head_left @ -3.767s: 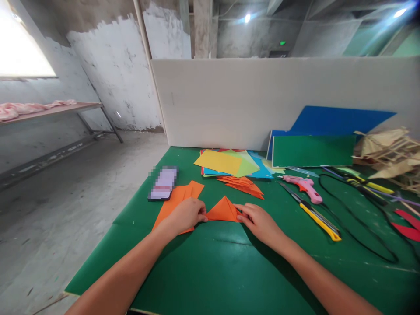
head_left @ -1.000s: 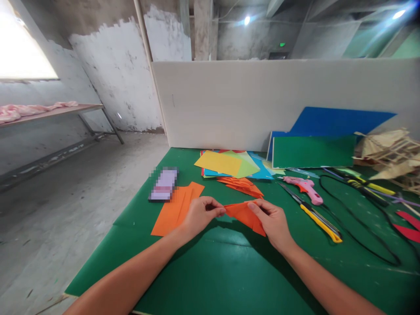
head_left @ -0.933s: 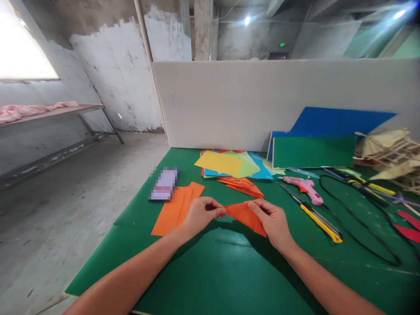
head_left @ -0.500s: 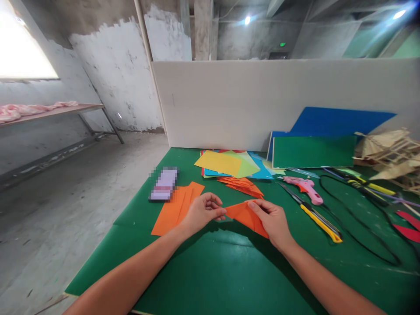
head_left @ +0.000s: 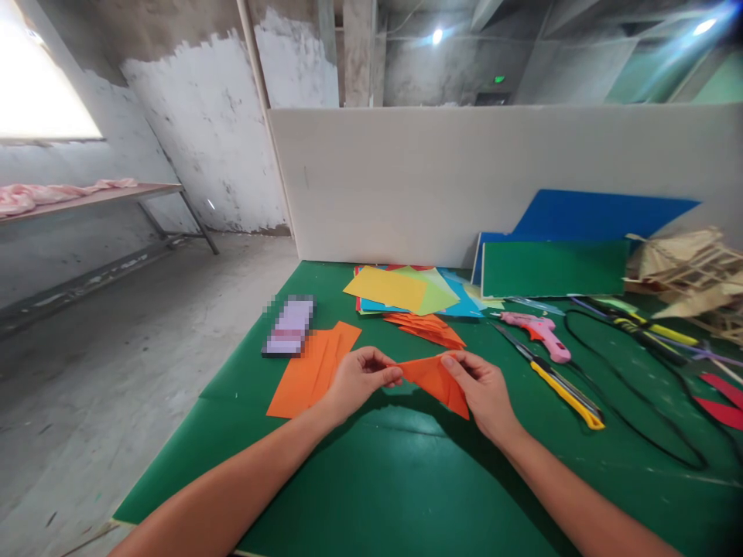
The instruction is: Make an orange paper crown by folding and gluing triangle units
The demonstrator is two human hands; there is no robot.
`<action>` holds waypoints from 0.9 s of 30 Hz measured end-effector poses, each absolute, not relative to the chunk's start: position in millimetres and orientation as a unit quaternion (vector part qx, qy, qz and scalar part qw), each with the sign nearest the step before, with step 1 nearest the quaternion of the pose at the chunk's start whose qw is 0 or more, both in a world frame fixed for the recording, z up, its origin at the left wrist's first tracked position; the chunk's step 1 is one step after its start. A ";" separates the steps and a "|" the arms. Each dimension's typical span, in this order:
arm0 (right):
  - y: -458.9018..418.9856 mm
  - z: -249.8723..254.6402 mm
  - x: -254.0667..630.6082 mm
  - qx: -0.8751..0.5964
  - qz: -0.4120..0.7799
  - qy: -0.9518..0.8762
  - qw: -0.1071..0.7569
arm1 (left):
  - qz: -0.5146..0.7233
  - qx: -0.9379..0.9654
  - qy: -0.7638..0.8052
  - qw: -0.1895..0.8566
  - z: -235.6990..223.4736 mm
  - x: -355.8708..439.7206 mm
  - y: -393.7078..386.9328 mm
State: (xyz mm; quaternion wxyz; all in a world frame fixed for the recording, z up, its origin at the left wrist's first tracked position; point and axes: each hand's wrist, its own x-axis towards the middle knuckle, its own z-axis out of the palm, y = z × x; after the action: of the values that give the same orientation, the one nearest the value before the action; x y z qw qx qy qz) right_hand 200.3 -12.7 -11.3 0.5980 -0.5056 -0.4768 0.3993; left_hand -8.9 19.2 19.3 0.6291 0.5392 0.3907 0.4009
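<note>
A folded piece of orange paper [head_left: 433, 379] is held above the green table between my two hands. My left hand [head_left: 363, 379] pinches its left corner between thumb and fingertips. On the other side, my right hand [head_left: 479, 383] grips the paper with the thumb on top and the fingers behind, where they are partly hidden. Flat orange paper strips [head_left: 307, 375] lie beneath and beside my left wrist. Beyond the hands rests a small pile of folded orange pieces [head_left: 428, 329].
Coloured sheets [head_left: 386, 286] are stacked at the back. A blurred phone [head_left: 290, 325] lies left. To the right are a pink glue gun [head_left: 539, 333], a yellow utility knife [head_left: 566, 391] with its blade out, a black cable [head_left: 632, 433] and a leaning green board [head_left: 554, 267].
Earlier the orange paper stood as a triangle near the table; it is now lifted and turned point-down. Half a second ago my left fingers were spread more; they have closed on the corner again.
</note>
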 end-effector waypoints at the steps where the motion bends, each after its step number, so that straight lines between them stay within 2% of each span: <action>1: -12.9 -11.0 200.2 -0.506 0.401 -0.478 0.596 | 0.403 0.539 0.390 0.629 19.2 -8.9 19.3; 16: -13.4 -7.2 198.5 -0.485 0.425 -0.531 0.549 | 0.428 0.529 0.377 0.628 25.6 -7.9 14.6; 27: -12.7 -9.4 200.7 -0.507 0.413 -0.507 0.562 | 0.382 0.488 0.405 0.672 27.1 -10.5 17.6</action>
State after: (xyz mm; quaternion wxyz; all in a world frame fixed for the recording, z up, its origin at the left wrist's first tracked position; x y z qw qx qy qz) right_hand 200.7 -12.7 -9.4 0.5615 -0.5073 -0.5066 0.4131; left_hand -10.5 17.6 27.1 0.6723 0.4879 0.4047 0.3823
